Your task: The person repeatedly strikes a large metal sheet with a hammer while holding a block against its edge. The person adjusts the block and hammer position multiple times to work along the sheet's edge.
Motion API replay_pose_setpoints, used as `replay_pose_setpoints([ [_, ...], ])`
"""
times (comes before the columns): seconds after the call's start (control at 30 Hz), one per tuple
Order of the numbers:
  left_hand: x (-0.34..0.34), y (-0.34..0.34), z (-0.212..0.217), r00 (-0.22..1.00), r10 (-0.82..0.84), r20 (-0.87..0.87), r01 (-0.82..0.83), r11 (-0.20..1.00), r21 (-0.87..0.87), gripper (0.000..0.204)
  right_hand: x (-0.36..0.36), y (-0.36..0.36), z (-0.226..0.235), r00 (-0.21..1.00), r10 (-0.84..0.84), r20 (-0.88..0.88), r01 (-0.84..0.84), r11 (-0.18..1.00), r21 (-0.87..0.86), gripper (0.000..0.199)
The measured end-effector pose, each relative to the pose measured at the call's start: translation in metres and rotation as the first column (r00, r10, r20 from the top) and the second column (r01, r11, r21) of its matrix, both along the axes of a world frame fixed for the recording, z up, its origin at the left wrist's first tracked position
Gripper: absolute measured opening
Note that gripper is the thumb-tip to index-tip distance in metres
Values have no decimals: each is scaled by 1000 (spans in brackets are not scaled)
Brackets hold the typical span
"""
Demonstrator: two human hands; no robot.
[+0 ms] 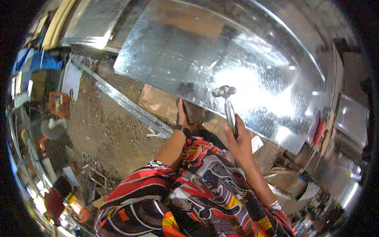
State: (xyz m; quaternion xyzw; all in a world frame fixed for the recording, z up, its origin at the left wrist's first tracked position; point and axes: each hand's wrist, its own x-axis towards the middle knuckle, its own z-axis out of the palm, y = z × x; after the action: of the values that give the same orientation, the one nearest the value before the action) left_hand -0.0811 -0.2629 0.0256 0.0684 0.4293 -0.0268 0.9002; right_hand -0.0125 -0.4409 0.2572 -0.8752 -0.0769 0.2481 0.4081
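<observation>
My right hand (241,144) is closed round the handle of a ball-peen hammer (230,110), its metal head raised over a large shiny metal sheet (166,51). The sheet lies before me, its near edge slanting down to the right. At that edge my left hand (183,116), with a dark band at the wrist, grips a dark brownish block (194,112) held up against the metal. Some of the left fingers are hidden behind the block. A dark reflection of it shows in the sheet.
A long metal strip (118,94) lies on gravelly ground at the left, beside flat brown cardboard (158,102). Farther left are an orange crate (59,103) and a person in a dark red top (53,203). A red-handled tool (319,131) lies by the sheet's right end.
</observation>
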Motion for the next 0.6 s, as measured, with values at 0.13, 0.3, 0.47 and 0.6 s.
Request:
replay_pose_setpoints([
  [0.13, 5, 12, -8, 992, 113, 63, -116, 993, 35, 78, -6, -13, -27, 984, 118, -131, -125, 991, -49, 50],
  [0.3, 22, 34, 36, 962, 249, -113, -223, 953, 204, 74, 20, 19, -34, 963, 243, -118, -239, 970, 47, 49],
  [0.47, 3, 49, -1, 917, 399, 20, -399, 912, 93, 60, 23, 57, -25, 900, 227, -372, -143, 960, 239, 50],
  [0.6, -2, 72, -12, 883, 470, 12, -470, 881, 50, 59, 32, 69, -35, 864, 499, -67, -497, 866, 48, 34],
])
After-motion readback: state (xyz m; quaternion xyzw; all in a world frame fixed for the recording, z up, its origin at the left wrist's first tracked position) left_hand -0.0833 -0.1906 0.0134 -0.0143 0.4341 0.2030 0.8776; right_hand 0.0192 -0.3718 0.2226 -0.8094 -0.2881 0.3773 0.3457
